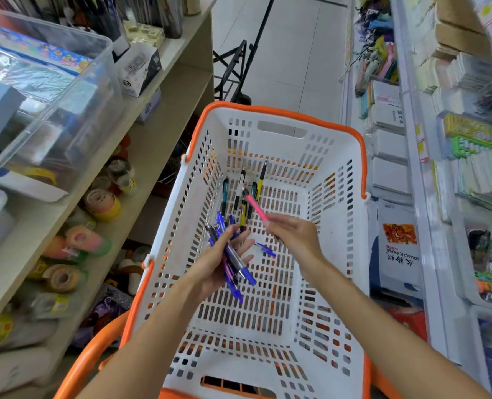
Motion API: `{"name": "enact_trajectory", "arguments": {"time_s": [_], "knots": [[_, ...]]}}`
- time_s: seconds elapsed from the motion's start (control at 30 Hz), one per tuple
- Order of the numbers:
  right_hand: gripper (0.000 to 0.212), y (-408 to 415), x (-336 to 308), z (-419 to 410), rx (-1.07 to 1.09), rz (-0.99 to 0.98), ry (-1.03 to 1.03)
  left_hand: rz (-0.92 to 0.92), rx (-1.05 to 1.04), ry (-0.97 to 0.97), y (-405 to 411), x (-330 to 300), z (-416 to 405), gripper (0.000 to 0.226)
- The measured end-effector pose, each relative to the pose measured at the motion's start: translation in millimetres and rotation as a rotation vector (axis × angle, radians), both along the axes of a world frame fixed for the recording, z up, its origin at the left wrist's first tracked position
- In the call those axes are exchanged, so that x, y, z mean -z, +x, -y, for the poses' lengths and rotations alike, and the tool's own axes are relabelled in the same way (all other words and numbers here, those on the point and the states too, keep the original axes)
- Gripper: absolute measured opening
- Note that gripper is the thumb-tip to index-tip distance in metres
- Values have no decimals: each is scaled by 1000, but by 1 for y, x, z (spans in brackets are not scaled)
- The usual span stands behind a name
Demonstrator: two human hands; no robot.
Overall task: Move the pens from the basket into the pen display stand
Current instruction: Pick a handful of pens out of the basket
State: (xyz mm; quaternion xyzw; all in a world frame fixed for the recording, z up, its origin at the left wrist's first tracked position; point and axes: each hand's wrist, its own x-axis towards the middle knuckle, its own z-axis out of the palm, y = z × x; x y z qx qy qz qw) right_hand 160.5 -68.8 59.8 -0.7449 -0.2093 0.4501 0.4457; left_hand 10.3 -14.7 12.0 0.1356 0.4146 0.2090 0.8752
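Observation:
A white basket with an orange rim (279, 112) fills the middle of the view. My left hand (218, 264) hovers over it, palm up, holding a bunch of blue and purple pens (231, 259). My right hand (292, 233) pinches a pink pen (254, 207) by one end, its other end pointing away toward the far wall. Several yellow, teal and black pens (246, 194) lie on the basket floor at the far side. One blue pen (266, 249) lies alone between my hands. No pen display stand is identifiable in view.
A beige shelf unit (164, 133) on the left carries clear plastic bins (51, 116) and tape rolls (102, 204). White racks of paper goods (452, 156) line the right. A black folding trolley (233, 70) stands on the tiled aisle beyond the basket.

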Motion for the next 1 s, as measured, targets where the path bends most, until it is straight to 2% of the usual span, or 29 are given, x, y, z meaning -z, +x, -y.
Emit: {"name": "enact_trajectory", "arguments": {"time_s": [0.07, 0.2, 0.33, 0.43, 0.47, 0.57, 0.63, 0.77, 0.87, 1.0], "knots": [[17, -15, 8, 9, 51, 40, 20, -1, -58, 1, 6, -1, -3, 23], [15, -33, 19, 22, -9, 79, 108, -46, -98, 67, 11, 5, -4, 40], [14, -25, 18, 25, -282, 279, 43, -186, 82, 244, 12, 1, -4, 31], [8, -12, 5, 9, -256, 482, 22, -312, 274, 367, 9, -2, -3, 28], [8, -10, -1, 0, -283, 482, 14, -362, 355, 434, 10, -4, -1, 25], [30, -12, -9, -19, -558, 349, -147, -462, 505, 595, 14, -8, 8, 14], [25, -10, -13, -25, -607, 263, -205, -464, 544, 625, 15, -8, 9, 14], [11, 13, -17, -32, -374, 63, -161, -395, 551, 488, 10, -10, 2, 28], [12, 18, -15, -31, -166, -27, -59, -379, 533, 459, 12, -14, -3, 38], [9, 11, -18, -29, 88, 23, 82, -277, 442, 377, 12, -15, -7, 41]]}}
